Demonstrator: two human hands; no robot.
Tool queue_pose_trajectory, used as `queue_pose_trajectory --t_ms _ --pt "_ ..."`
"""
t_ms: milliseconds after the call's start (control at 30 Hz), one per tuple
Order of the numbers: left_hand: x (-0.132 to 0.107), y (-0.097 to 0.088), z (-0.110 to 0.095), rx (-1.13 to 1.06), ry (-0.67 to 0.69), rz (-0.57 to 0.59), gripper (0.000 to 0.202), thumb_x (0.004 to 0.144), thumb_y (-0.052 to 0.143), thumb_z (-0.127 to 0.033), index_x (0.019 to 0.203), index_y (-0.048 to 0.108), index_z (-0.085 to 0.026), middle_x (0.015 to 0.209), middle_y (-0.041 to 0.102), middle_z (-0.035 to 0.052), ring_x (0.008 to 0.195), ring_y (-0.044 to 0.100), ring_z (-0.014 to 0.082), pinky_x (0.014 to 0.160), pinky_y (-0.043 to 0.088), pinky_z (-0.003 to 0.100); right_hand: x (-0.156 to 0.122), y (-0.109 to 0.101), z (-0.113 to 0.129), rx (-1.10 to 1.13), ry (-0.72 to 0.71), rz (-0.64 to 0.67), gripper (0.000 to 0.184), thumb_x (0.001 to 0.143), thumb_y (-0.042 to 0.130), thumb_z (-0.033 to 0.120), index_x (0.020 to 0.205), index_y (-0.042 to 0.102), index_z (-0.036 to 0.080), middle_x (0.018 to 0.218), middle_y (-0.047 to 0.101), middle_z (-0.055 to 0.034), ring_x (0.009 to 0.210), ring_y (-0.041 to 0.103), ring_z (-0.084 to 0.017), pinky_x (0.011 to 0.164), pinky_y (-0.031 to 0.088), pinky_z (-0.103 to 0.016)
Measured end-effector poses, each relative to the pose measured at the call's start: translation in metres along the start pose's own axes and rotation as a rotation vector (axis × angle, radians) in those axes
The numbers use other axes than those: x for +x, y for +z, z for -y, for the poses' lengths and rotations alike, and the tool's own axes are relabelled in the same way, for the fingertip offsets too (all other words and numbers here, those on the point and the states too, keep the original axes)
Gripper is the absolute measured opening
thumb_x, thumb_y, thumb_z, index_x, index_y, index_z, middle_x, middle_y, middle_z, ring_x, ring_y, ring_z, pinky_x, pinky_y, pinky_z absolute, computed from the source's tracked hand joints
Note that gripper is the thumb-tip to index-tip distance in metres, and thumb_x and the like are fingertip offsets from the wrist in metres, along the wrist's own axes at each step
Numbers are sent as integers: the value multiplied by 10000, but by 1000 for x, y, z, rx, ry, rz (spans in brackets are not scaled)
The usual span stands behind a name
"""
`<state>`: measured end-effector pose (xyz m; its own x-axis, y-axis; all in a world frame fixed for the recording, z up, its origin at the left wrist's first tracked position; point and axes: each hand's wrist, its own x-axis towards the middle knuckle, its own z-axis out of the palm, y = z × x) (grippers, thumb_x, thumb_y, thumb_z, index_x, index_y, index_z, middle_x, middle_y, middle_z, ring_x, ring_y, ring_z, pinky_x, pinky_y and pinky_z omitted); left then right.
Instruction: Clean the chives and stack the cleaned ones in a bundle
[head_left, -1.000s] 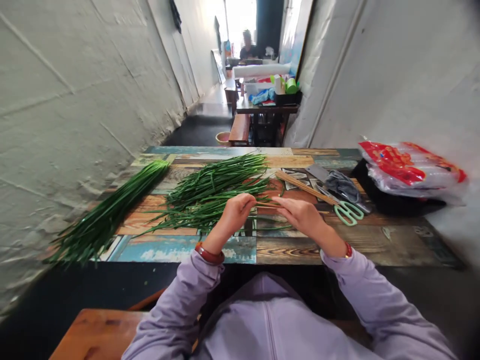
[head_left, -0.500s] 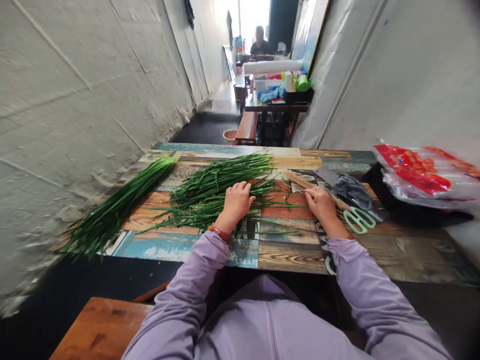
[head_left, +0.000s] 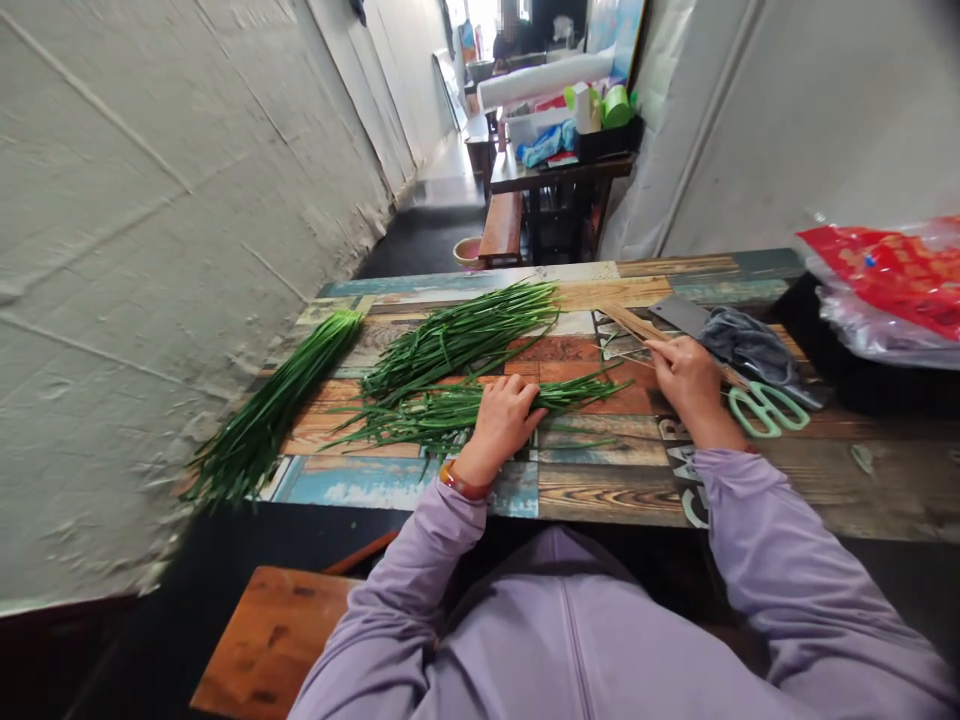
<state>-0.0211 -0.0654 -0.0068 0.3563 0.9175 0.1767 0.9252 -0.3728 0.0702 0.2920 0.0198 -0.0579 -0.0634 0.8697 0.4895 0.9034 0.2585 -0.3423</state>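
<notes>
My left hand (head_left: 504, 421) lies on a loose heap of green chives (head_left: 450, 365) in the middle of the patchwork wooden table (head_left: 600, 480), with its fingers curled around a small bunch of stalks. My right hand (head_left: 686, 380) rests further right, its fingers bent onto a bundle of thin wooden skewers (head_left: 637, 325); whether it grips any is unclear. A second, tidy bundle of chives (head_left: 277, 405) lies along the table's left side by the wall.
Green-handled scissors (head_left: 765, 408), a cleaver (head_left: 679, 315) and a grey plastic bag (head_left: 750, 350) lie right of my right hand. Red-and-clear packets (head_left: 885, 290) sit at far right. A wooden bench (head_left: 270, 640) is below. Another table (head_left: 559, 170) and a person are down the corridor.
Both hands went from raised together above the table down onto it. The left settled on the chive heap, the right moved out to the skewers. The view tilted.
</notes>
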Motion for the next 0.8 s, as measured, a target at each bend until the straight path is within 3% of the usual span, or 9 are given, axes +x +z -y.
queue_pose_trajectory --t_ms 200,433,633,800 --pt "-4 4 2 16 -108 -50 221 895 661 -351 1084 715 -251 1113 649 90 1081 556 289 878 418 415 -1 -2 9 -5 15 -29 313 927 517 258 1034 792 156 978 671 -163 906 596 -272 796 453 -372" --pt "-4 11 9 -154 -87 -269 432 875 692 -428 1253 655 -223 1313 633 120 1253 543 297 1110 312 489 -1 -9 22 3 68 -32 281 900 512 220 1040 753 185 983 685 -115 853 630 -239 759 461 -338" --pt "0 8 13 -235 -104 -452 305 921 623 -390 1155 682 -203 1207 687 105 1144 602 272 1063 386 462 2 -20 26 31 84 -35 155 889 529 203 895 682 181 914 680 -101 850 620 -238 793 465 -344" --pt "9 5 26 -306 -160 -533 289 967 523 -340 1132 698 -181 1157 690 110 1111 614 241 1005 458 407 0 -24 34 143 50 -203 202 956 427 237 990 619 186 1003 665 -130 945 615 -259 848 476 -380"
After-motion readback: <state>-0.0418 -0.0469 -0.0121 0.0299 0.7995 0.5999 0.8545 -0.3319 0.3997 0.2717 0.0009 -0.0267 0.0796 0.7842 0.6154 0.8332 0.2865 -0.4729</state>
